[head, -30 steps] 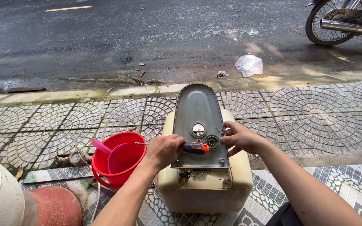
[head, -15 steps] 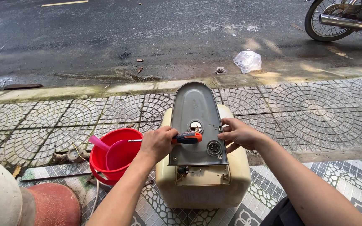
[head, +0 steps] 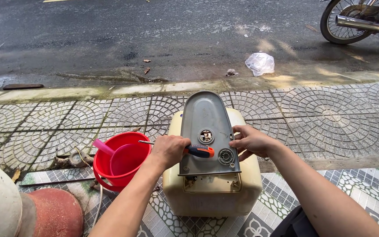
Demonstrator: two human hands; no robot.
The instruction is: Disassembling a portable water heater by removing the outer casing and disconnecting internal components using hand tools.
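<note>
Outdoors on patterned paving, the left hand [head: 168, 150] is clenching a screwdriver [head: 189, 150] while the right hand [head: 252, 141] is gripping the stiff grey panel [head: 207, 118] edge atop the bulky, likely heavy cream housing [head: 251, 184].

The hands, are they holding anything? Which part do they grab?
The left hand grips a screwdriver by its orange-and-black handle. The right hand holds the grey cover plate by its right edge, on top of the cream appliance.
</note>
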